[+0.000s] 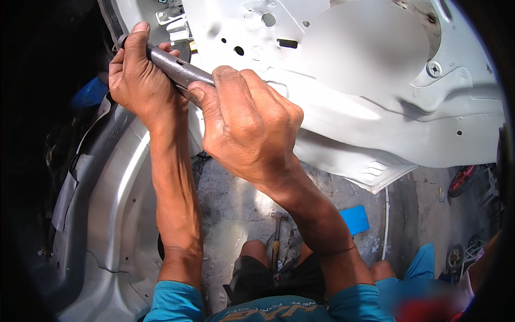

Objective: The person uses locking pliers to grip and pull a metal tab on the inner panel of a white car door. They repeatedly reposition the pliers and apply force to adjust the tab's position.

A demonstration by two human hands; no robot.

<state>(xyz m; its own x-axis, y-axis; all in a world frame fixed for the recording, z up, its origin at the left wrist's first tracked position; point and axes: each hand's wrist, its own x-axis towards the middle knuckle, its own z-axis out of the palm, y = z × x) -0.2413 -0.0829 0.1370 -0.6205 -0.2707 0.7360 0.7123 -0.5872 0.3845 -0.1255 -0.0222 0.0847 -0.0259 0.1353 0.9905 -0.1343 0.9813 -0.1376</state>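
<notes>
Both hands are on a dark grey metal bar (179, 68), which slants down from upper left to right across the gap between a silver car body frame (115, 177) and a white metal panel, apparently an open car door (343, 118). My left hand (140, 80) wraps the bar's upper end, its thumb lying along the top. Closed round the lower end is my right hand (249, 118), with the thumb pressed against the bar and the knuckles up. The right hand covers that end of the bar. A white hinge-like bracket (177, 26) sits just beyond my left hand.
A hammer (276, 236) lies on the grey concrete floor (230, 209) between my knees. Right of it is a blue flat sheet (354, 220), then a thin white pipe (386, 222). Another person in teal clothing (421, 263) is close at lower right, near small wheels (455, 256).
</notes>
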